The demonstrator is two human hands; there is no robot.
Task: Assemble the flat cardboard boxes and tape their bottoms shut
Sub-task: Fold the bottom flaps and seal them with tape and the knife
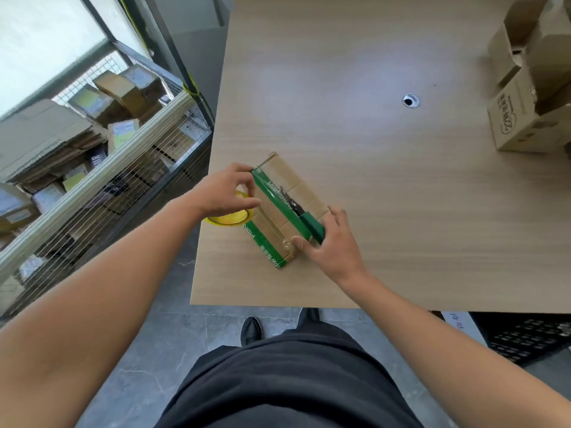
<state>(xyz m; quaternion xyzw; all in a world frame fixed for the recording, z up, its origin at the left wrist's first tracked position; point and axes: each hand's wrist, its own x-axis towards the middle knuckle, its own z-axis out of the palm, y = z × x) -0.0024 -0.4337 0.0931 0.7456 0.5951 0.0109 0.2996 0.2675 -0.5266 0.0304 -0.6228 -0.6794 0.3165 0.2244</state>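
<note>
A small cardboard box with green printed bands lies near the table's front left corner, one flapped face up. A strip of clear tape runs along that face. My left hand hovers at the box's far left corner, thumb and fingers pinching the tape there. Under this hand a yellow-cored tape roll rests on the table. My right hand is at the box's near end, holding a green-handled cutter against the top, its thumb pressing down on the tape.
The wooden table has a cable hole in its middle. Several assembled cardboard boxes stand at the far right. A wire cage cart full of flat cardboard and parcels stands left of the table.
</note>
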